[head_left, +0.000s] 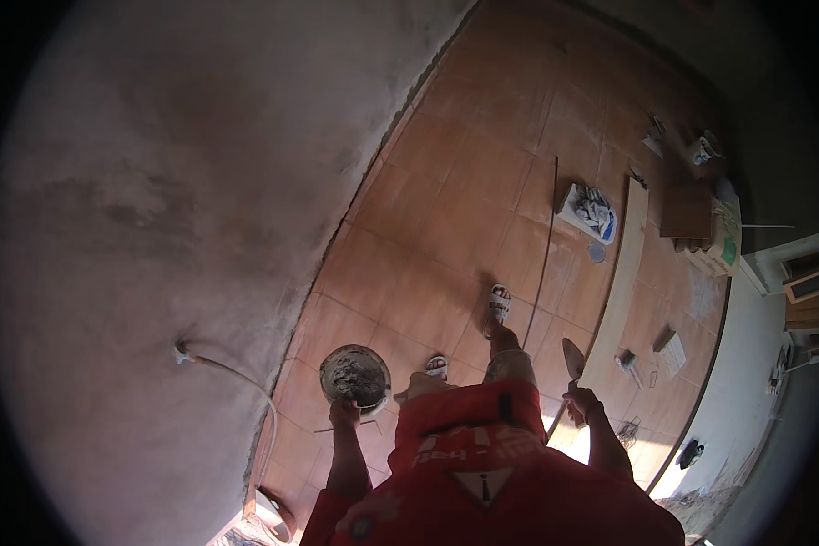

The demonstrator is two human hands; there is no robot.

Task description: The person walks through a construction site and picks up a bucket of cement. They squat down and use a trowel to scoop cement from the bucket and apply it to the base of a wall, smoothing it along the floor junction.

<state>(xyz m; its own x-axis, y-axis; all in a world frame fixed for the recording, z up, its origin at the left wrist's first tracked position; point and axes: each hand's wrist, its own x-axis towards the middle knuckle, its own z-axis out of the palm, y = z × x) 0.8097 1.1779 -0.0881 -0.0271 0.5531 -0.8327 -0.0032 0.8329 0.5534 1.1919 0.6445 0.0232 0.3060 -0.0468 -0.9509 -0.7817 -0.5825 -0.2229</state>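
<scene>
Reddish-brown rectangular floor tiles (437, 218) are lying beneath us. We are judging that the round grey bucket (388, 366) at our left, holding grey mortar (355, 371), could be tipping if our one-sided grip is slipping. Our lowered left hand (344, 412) is gripping its near edge; our right hand (582, 400) is clasping a pointed metal trowel (572, 358), blade forward.

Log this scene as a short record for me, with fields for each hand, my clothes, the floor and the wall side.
Left hand: the left hand grips the near rim of a round bucket with grey mix inside
Right hand: the right hand holds a trowel by its handle, blade pointing away
Clothes: red shirt, sandals
Floor: reddish tiles
On floor, right: long pale board, brush
Wall side: grey wall on the left, with a hose
</scene>
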